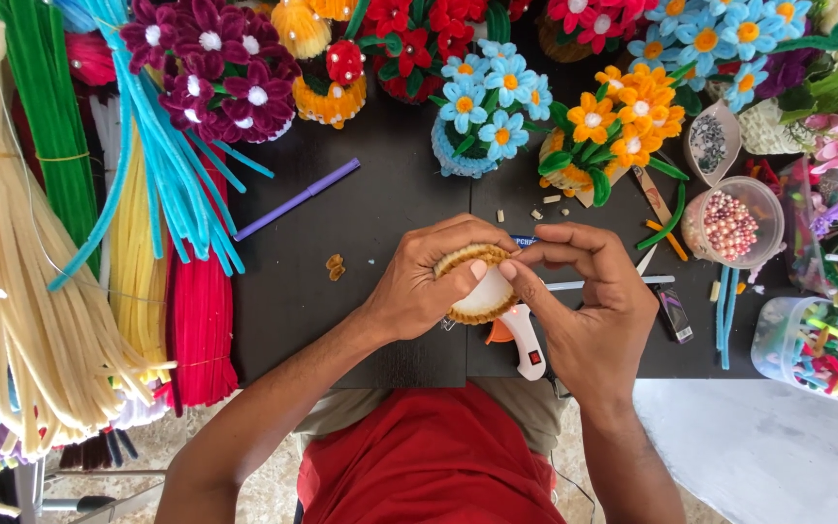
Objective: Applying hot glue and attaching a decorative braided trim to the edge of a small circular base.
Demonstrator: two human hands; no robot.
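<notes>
My left hand [424,281] cups a small round white cup wrapped in tan fuzzy wire [482,296], held just above the black board [370,213]. My right hand [589,301] meets it from the right, thumb and forefinger pinching the tan wire at the cup's upper rim. Right under the cup lies a white glue gun with an orange trigger [526,340]. Two small tan wire scraps [336,266] sit on the board to the left of my left hand.
Bundles of fuzzy wire in cream [12,291], green, light blue [162,175], yellow and red [201,330] lie at left. Finished wire flower pots, blue [482,116], orange [613,126] and purple [220,68], line the back. A tub of pink beads [732,223] and a tub of scraps [821,354] stand at right.
</notes>
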